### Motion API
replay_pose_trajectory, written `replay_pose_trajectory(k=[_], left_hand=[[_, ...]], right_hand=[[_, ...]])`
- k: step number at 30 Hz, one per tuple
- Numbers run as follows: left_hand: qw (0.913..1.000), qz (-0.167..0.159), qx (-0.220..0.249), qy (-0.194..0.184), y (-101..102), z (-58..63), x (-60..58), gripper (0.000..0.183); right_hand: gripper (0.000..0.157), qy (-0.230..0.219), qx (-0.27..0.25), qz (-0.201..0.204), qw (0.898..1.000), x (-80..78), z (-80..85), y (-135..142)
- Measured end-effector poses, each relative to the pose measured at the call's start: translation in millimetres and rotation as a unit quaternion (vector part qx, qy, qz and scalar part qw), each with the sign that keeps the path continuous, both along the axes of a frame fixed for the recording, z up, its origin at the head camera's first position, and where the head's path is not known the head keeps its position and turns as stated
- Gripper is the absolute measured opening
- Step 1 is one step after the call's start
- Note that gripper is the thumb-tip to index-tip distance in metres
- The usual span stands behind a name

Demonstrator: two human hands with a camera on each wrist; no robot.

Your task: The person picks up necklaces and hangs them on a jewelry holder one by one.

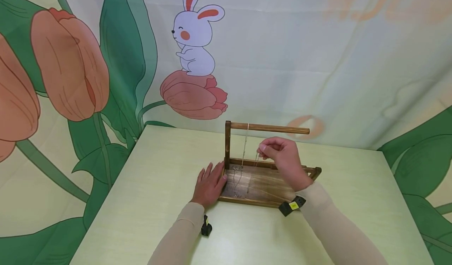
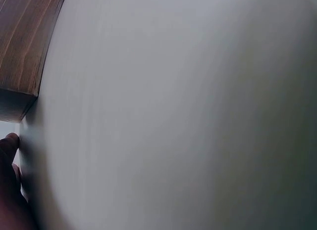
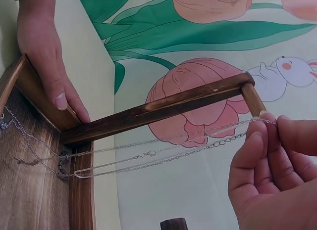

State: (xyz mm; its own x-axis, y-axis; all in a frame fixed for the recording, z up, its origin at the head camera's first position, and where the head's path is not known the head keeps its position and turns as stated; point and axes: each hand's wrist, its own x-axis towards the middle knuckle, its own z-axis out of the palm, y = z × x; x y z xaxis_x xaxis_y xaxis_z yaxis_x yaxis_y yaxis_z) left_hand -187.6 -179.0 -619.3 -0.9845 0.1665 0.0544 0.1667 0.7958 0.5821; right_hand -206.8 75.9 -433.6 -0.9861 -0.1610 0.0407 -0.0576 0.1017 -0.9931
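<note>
A dark wooden jewelry stand has a tray base, an upright post at its left and a horizontal bar on top. Over the bar hangs a thin silver necklace, its lower end reaching the tray. Between thumb and fingertips, my right hand pinches a silver chain necklace, which dangles below the bar, above the tray. My left hand lies with straight fingers against the tray's left side. More fine chain lies in the tray; how many pieces it makes is unclear.
The stand sits on a pale table. Behind the table hangs a cloth backdrop printed with tulips and a rabbit. At the tray's right end is a short wooden support, partly hidden by the right wrist.
</note>
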Motion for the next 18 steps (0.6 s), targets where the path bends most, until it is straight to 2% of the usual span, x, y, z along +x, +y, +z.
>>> replay_pose_trajectory(k=[8,18], left_hand=[[1.0,0.0,-0.006,-0.003,-0.1,-1.1,-1.4,0.061],[1.0,0.0,-0.002,-0.004,0.3,-2.2,-1.8,0.061]], right_hand=[[0.023,-0.022,-0.063,0.012,0.998,-2.6,-1.3,5.6],[0.032,-0.038,-0.091,0.014,0.995,-3.7,-1.7,8.7]])
